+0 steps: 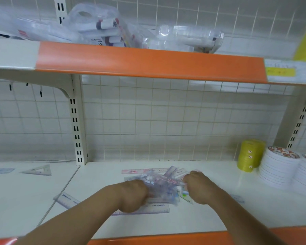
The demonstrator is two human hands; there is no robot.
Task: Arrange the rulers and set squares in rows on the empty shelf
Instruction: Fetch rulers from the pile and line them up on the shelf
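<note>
Left grip (133, 195), right grip (199, 188) clutching ruler bundle (163, 185), behind orange edge (148, 239)

Orange shelf edge (148, 61), yellow tape rolls (249, 156), pink ruler (140, 171), white gridded back wall (166, 121)

Body in view: 2 forearms and 2 hands only.

Left forearm (81, 214): bare from the wrist down to where the picture cuts it off. Smooth outline, looks broader toward the near end under the wide-angle lens.

Right forearm (237, 211): likewise bare along its full visible length, same taper toward the wrist.

Left hand (132, 195): bare, seen from the back, knuckle line rounded, fingers mostly hidden.

Right hand (200, 188): bare, back and knuckles showing, edges softened by blur.

Fine detail such as nails cannot be made out.
</note>
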